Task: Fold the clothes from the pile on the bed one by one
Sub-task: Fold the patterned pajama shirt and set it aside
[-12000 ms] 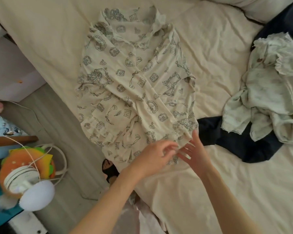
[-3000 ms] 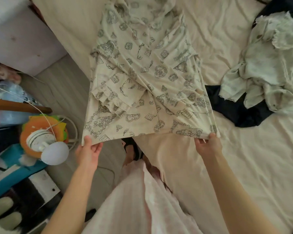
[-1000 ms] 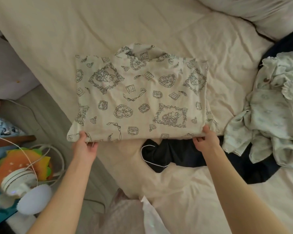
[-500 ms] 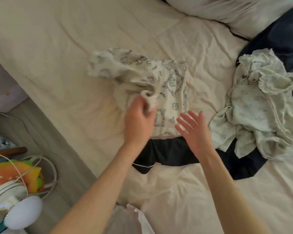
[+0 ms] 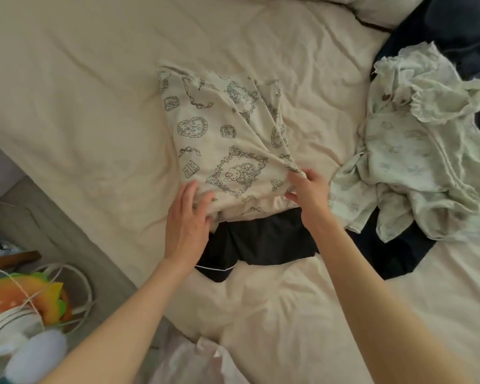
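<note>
two hands meet the printed garment (image 5: 227,139) at centre frame, where it lies folded on the cream sheet (image 5: 81,106). your left hand (image 5: 187,220) rests flat on the garment's lower left corner, fingers straight and spread, holding nothing. your right hand (image 5: 308,189) pinches the lower right edge of the cloth, thumb and fingers curled round a gathered fold. the garment's left edge runs straight from upper centre down toward your left hand; its right edge is bunched in diagonal creases that converge on your right hand. the lower edge overlaps a dark garment (image 5: 261,239), which shows below and between your wrists and carries a thin white line at its lower left hem. the pile of pale green clothes (image 5: 416,151) sits at the right of the frame, just beside your right hand and on top of more dark cloth. a pillow (image 5: 372,9) crosses the upper right corner. bare sheet lies open to the left of and above the garment, and across the lower centre between your forearms. the bed's edge cuts diagonally through the lower left, with grey floor (image 5: 53,223) beyond it; an orange and green toy (image 5: 25,297) and a looped white cable (image 5: 78,289) occupy the lower left corner.
</note>
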`<state>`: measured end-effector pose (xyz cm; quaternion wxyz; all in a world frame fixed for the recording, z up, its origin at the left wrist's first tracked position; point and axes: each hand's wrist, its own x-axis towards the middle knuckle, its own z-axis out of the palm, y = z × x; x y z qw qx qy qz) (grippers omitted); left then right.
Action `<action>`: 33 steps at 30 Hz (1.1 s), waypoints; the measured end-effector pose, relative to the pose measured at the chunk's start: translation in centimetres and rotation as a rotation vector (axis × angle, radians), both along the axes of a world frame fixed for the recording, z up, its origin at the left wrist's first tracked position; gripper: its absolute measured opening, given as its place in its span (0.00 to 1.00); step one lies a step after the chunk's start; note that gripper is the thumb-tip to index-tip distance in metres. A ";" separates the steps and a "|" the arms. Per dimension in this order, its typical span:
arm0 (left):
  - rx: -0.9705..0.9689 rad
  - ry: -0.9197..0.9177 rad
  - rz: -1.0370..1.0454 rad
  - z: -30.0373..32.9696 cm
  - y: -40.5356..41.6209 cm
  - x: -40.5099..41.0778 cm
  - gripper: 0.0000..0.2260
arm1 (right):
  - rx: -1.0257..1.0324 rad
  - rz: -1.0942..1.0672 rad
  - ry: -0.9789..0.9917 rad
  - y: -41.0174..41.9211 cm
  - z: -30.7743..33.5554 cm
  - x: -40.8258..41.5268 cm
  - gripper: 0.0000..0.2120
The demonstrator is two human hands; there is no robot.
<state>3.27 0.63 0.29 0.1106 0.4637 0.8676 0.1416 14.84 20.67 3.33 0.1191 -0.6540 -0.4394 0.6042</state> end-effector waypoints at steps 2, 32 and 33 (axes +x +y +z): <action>0.044 0.004 -0.047 -0.5 -0.2 0.0 0.20 | 0.029 0.007 -0.030 -0.4 -0.2 1.3 0.06; -0.086 0.035 -0.238 -3.2 -0.9 -0.8 0.38 | -0.092 0.337 -0.127 5.6 -1.0 -10.1 0.16; -0.077 0.033 -0.239 -3.3 -1.0 -0.9 0.38 | -0.138 0.277 -0.092 5.8 -0.8 -10.5 0.14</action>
